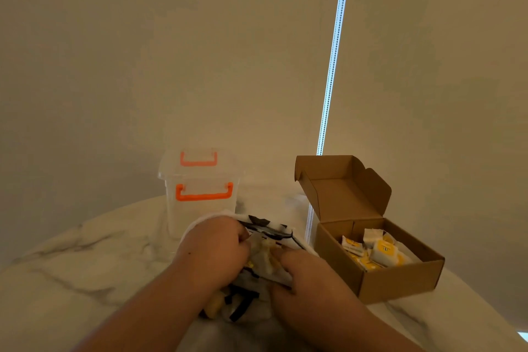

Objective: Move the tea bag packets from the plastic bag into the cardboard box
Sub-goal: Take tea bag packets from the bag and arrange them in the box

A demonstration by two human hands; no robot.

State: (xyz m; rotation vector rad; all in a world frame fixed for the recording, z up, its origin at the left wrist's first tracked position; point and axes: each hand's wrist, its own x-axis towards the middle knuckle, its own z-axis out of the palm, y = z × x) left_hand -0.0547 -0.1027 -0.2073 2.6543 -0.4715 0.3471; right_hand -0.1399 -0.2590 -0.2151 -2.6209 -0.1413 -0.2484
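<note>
A white plastic bag [268, 230] with black print lies on the marble table in front of me. My left hand [213, 248] grips its left rim and holds the mouth apart. The fingers of my right hand [303, 268] reach into the opening among pale tea bag packets [265, 257]; whether they pinch one is hidden. To the right stands an open brown cardboard box [400, 280], its lid tipped back, holding several yellow and white tea bag packets [377, 251].
A clear plastic tub [200, 200] with orange handles stands behind the bag, near the table's far edge. The round marble table [85, 266] curves away on the left. A beaded blind cord [334, 66] hangs behind the cardboard box.
</note>
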